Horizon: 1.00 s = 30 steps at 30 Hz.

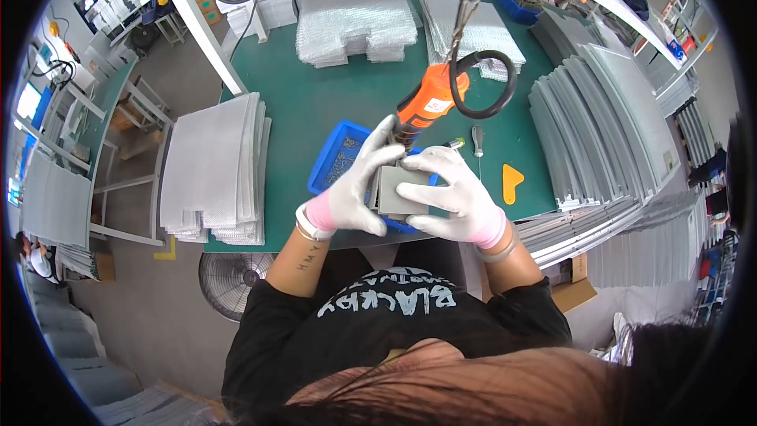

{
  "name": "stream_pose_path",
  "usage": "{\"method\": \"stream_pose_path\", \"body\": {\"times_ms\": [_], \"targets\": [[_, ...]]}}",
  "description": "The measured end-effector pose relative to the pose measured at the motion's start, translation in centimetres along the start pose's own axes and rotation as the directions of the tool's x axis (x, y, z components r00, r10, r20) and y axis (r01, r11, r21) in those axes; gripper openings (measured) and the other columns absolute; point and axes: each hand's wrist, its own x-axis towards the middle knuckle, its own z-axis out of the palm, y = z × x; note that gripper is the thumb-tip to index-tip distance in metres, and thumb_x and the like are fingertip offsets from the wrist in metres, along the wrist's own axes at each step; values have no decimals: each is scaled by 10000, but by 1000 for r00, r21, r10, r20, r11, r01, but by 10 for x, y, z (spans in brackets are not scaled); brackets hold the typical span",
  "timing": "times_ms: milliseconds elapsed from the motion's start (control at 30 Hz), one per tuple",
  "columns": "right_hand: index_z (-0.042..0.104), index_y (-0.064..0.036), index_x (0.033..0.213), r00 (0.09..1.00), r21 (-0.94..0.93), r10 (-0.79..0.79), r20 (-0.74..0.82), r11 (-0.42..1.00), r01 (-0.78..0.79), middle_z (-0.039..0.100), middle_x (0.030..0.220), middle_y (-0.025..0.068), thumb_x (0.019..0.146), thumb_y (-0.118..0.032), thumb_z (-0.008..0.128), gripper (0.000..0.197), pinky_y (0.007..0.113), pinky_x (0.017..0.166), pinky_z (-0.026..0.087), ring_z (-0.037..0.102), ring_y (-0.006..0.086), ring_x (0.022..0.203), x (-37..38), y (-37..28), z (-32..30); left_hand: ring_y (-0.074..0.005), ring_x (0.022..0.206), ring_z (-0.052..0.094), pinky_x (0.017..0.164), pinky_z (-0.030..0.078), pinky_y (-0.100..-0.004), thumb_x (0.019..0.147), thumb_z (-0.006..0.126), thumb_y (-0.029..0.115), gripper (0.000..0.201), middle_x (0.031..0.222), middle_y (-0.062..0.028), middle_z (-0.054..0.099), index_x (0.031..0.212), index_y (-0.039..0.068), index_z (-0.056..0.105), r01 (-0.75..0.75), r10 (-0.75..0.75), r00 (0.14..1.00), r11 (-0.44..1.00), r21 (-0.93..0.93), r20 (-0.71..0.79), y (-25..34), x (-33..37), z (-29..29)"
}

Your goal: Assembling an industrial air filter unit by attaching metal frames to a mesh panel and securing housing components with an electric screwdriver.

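My left hand, in a white glove with a pink cuff, curls round the left side of a small grey boxy part. From the other side my right hand, gloved alike, lays its fingers over the part's face and right edge. An orange power screwdriver hangs above, tilted, its lower end between my hands at the part's far side. My left index finger reaches up beside it; whether it touches is unclear. The screwdriver's tip is hidden. Beneath sits a blue tray with many small metal pieces, partly covered by my hands.
The green table bears a screwdriver and a yellow flat piece at right. Grey panel stacks stand left and right; bubble-wrapped stacks lie at the back. A black coiled cable hangs overhead. A floor fan stands below.
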Motion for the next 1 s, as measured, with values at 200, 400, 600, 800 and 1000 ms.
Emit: {"method": "stream_pose_path", "body": {"times_ms": [200,400,600,800,1000], "targets": [[649,-135,1194,997,-27,-21,-73,999,19,559,1270,185,649,-151,847,580,503,972,434,553,390,1109,6,-3,-2,-408,1391,322,1144,259,-523,768,789,531,969,1492,-244,304,1504,148,287,-164,186,972,975,150,-144,0,-10,20],[656,-134,1191,993,-9,28,-119,1000,-30,568,1263,154,639,-148,859,588,486,955,446,558,369,1101,5,-6,-1,-377,1276,394,1083,333,-490,939,540,256,629,1379,-248,369,1488,112,271,-81,112,977,982,169,-182,17,-9,31],[669,-130,1204,985,9,90,-145,996,-90,573,1270,135,627,-169,872,613,458,951,452,554,366,1106,2,-7,-3,-354,1165,455,1029,374,-469,977,508,381,495,1280,-236,430,1370,83,460,-115,180,972,926,360,-150,25,-1,26],[672,-112,1217,997,-9,54,-52,998,-55,552,1321,149,647,-251,877,621,463,986,443,536,360,1162,0,1,-13,-340,1146,470,1009,390,-457,977,510,430,479,1246,-215,457,1301,78,506,-110,184,964,934,340,-193,18,0,23],[485,-40,1428,949,254,313,-44,922,-293,609,1265,150,722,-347,857,855,419,1066,384,463,287,1308,-18,10,-29,-333,1129,490,1000,412,-454,942,526,300,396,1229,-213,461,1264,72,492,-144,207,949,956,257,-237,28,7,14]]}}
